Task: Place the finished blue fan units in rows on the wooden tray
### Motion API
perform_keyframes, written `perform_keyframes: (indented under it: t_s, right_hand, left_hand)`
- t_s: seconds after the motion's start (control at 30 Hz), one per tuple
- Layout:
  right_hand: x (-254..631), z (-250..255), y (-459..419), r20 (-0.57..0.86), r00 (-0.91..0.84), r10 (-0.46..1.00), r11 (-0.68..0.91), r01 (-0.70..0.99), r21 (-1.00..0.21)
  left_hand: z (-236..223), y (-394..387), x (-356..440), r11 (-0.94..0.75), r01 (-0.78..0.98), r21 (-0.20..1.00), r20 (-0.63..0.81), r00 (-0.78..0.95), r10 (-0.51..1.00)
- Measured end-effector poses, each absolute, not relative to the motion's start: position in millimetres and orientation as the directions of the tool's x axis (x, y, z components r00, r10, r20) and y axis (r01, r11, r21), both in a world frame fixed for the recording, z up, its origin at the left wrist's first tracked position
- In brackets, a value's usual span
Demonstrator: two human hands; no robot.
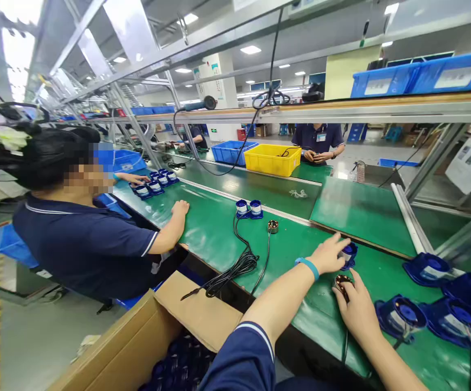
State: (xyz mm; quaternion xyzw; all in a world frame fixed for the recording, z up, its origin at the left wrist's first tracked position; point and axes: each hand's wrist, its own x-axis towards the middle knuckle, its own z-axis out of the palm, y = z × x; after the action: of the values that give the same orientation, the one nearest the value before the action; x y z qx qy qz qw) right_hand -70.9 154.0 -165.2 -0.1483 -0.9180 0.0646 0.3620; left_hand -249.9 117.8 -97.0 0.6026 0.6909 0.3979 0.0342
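My left hand (330, 253), with a blue wristband, rests on the green belt (219, 228) and its fingers close on a small blue fan housing (348, 255). My right hand (355, 307) sits just below it and grips a round copper-wound coil (342, 282). A second coil (273, 226) lies on the belt further left, with a black cable running from it to a cable bundle (235, 269). Two blue-and-white parts (249, 208) stand side by side beyond it.
Several blue fan housings (431, 309) lie at the right. An open cardboard box (166, 336) of dark parts stands below the belt edge. A seated co-worker (84, 239) has a hand on the belt at left. A yellow bin (273, 159) and blue bin (231, 151) stand across.
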Motion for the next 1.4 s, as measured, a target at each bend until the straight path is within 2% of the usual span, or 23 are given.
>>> perform_keyframes:
  t_s: [0.1, 0.27, 0.33, 0.53, 0.67, 0.73, 0.8, 0.9, 1.0, 1.17, 1.4]
  right_hand:
    - [-72.9, -177.0, 161.1, 0.685, -0.662, 0.305, 0.952, 0.195, -0.235]
    - [-72.4, -183.9, 165.8, 0.682, -0.653, 0.329, 0.942, 0.181, -0.281]
    - [-72.1, -181.6, 165.0, 0.690, -0.641, 0.336, 0.940, 0.180, -0.290]
    - [-66.3, -172.1, 168.4, 0.640, -0.643, 0.421, 0.898, 0.196, -0.394]
    - [-55.8, -158.2, 168.1, 0.537, -0.604, 0.589, 0.802, 0.349, -0.485]
    - [-52.3, -141.1, 158.8, 0.543, -0.553, 0.632, 0.773, 0.403, -0.489]
    - [-52.8, -117.8, 142.8, 0.625, -0.507, 0.593, 0.805, 0.368, -0.465]
    - [-63.2, -85.7, 119.9, 0.808, -0.432, 0.400, 0.916, 0.201, -0.347]
    - [-81.2, -78.1, 118.0, 0.871, -0.429, 0.239, 0.971, 0.092, -0.221]
    - [-103.9, -105.2, 147.7, 0.770, -0.627, 0.119, 0.992, 0.114, -0.061]
    - [-100.8, -99.2, 154.5, 0.632, -0.752, 0.188, 0.977, 0.208, -0.043]
  left_hand:
    - [-109.5, 120.0, -238.6, -0.033, 0.789, 0.613, 0.405, -0.279, 0.871]
    - [-131.4, 92.5, -230.2, -0.068, 0.763, 0.642, 0.575, -0.422, 0.701]
    - [-138.7, 81.5, -227.8, -0.089, 0.729, 0.679, 0.593, -0.473, 0.652]
    - [-147.3, 58.8, -216.4, 0.006, 0.521, 0.854, 0.432, -0.715, 0.550]
    - [-144.7, 55.7, -217.0, 0.015, 0.455, 0.890, 0.362, -0.726, 0.584]
    - [-143.9, 57.2, -219.3, 0.046, 0.445, 0.894, 0.317, -0.702, 0.638]
    - [-144.0, 59.1, -221.0, 0.068, 0.448, 0.892, 0.295, -0.687, 0.665]
    - [-146.1, 61.2, -220.9, 0.066, 0.475, 0.877, 0.319, -0.680, 0.660]
    - [-150.2, 63.3, -219.6, 0.040, 0.548, 0.836, 0.394, -0.648, 0.651]
    - [-156.5, 67.8, -220.6, 0.016, 0.679, 0.734, 0.497, -0.553, 0.669]
    - [-153.5, 66.1, -219.5, -0.023, 0.712, 0.702, 0.510, -0.480, 0.714]
